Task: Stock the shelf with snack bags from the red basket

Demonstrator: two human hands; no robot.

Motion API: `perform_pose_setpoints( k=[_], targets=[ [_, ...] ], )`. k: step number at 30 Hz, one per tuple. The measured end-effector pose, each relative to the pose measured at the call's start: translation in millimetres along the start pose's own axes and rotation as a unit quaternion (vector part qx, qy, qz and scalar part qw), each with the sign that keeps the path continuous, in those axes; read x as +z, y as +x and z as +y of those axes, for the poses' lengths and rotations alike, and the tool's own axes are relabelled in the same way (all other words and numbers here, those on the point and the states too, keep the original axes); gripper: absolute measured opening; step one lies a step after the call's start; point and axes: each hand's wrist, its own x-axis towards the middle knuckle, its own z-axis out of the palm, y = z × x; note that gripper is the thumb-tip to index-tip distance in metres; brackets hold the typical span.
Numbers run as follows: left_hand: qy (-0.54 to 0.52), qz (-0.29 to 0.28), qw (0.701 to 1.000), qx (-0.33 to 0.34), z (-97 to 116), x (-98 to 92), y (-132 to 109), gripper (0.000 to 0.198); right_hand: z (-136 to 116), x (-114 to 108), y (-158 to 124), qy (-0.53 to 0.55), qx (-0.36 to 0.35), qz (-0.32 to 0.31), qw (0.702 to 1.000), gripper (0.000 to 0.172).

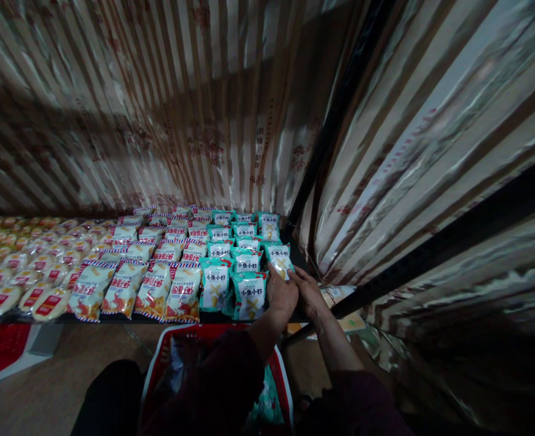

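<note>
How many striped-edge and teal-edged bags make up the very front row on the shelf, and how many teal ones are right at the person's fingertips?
Striped-edge bags, front row: 4
Teal-edged bags, front row: 2
Teal-edged bag at the left hand and right hand: 1
Total: 7

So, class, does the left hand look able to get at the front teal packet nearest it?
Probably yes. The front teal packet sits close beside the left hand, and nothing covers its printed face. That hand touches another teal packet, though, so it may need to let go first.
</note>
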Motion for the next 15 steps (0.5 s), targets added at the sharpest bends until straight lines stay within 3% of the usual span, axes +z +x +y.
perform_pose_setpoints(
  k=[9,15],
  targets=[
    [-0.047,0.038,0.998,0.020,-2.1,8.4,17.1,0.077,-0.2,1.0,9.9,0.005,0.005,0.005,1.000,0.048],
    [-0.016,0.059,0.998,0.014,2.6,11.9,23.5,0.070,-0.5,2.0,18.4,-0.016,-0.008,0.004,1.000,0.049]
  ],
)
